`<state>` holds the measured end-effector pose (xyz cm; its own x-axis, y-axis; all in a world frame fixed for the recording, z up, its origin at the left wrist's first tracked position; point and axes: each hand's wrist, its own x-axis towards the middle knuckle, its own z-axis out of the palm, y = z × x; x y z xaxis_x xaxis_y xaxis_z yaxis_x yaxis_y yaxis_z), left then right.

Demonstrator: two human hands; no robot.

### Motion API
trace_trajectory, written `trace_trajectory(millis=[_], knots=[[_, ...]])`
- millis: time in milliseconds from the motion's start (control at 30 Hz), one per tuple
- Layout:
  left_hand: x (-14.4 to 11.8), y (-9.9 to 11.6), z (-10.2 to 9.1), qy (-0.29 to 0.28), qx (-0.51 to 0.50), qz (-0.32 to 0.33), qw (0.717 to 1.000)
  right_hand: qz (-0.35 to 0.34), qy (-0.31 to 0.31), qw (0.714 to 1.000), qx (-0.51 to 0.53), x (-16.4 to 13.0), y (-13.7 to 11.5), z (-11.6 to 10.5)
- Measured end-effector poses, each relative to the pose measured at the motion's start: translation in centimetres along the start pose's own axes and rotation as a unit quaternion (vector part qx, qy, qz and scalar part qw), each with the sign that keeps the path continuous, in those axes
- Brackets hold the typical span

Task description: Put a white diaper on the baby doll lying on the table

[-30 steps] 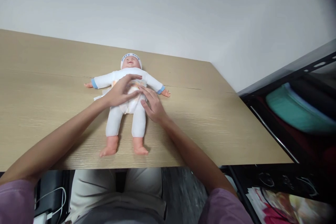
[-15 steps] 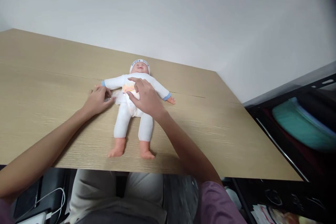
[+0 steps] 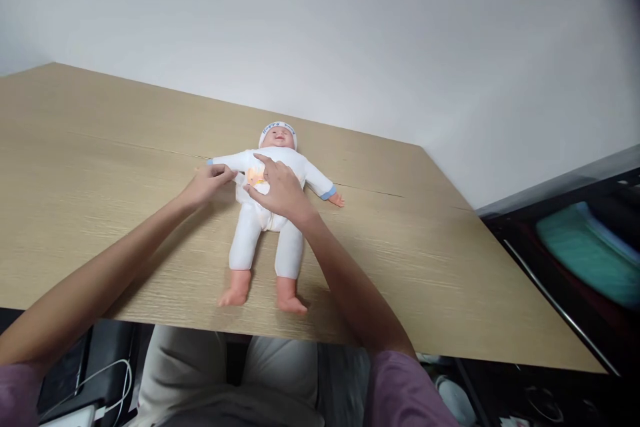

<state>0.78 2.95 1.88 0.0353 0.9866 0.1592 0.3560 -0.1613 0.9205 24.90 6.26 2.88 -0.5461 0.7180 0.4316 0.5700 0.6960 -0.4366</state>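
Your right hand (image 3: 280, 190) lies flat across the belly of a plastic baby doll in a white sleepsuit with blue cuffs and a white cap (image 3: 267, 213), which rests on its back, head away from you, near the middle of the pale wood-grain table (image 3: 100, 167). Your left hand (image 3: 207, 183) closes on something at the doll's side, just under its outstretched arm; it looks like a flap of white padding, though the fingers hide most of it. The hands sit close together, one pressing, one pinching. The work appears to be at the fastening stage around the doll's waist. Your next move calls for keeping the right palm steady while the left draws its edge across. A dark shelf with a teal bundle (image 3: 585, 253) stands at right.
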Motion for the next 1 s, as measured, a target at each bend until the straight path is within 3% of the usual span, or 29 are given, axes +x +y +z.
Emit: trace_trajectory(millis=[167, 300, 433, 500, 700, 800, 867, 1000], knots=[[1.8, 3.1, 4.2, -0.066, -0.038, 0.026, 0.997, 0.015, 0.001, 1.000, 0.011, 0.0, -0.2, -0.2], [2.8, 2.6, 5.9, -0.059, -0.065, 0.093, 0.992, 0.031, 0.016, 0.999, 0.024, 0.3, 0.4, 0.0], [2.8, 0.1, 5.8, 0.026, -0.059, 0.098, 0.993, 0.042, 0.011, 0.995, 0.089, 0.5, 0.8, -0.2], [2.6, -1.1, 5.5, 0.040, -0.036, 0.092, 0.994, 0.047, 0.007, 0.992, 0.115, 0.5, 0.7, -0.5], [3.0, -1.9, 4.6, -0.056, -0.078, 0.058, 0.994, 0.056, 0.020, 0.991, 0.124, 0.4, 0.9, -0.9], [3.2, -1.4, 4.5, -0.057, -0.079, 0.041, 0.994, 0.051, 0.048, 0.992, 0.103, 0.5, 0.9, -0.6], [3.2, -0.9, 4.5, -0.020, -0.046, 0.026, 0.998, 0.044, 0.083, 0.992, 0.079, 0.3, 0.5, -0.6], [1.3, 1.6, 4.4, 0.154, 0.065, 0.059, 0.984, 0.032, 0.160, 0.986, 0.030, -1.9, -1.9, -1.5]])
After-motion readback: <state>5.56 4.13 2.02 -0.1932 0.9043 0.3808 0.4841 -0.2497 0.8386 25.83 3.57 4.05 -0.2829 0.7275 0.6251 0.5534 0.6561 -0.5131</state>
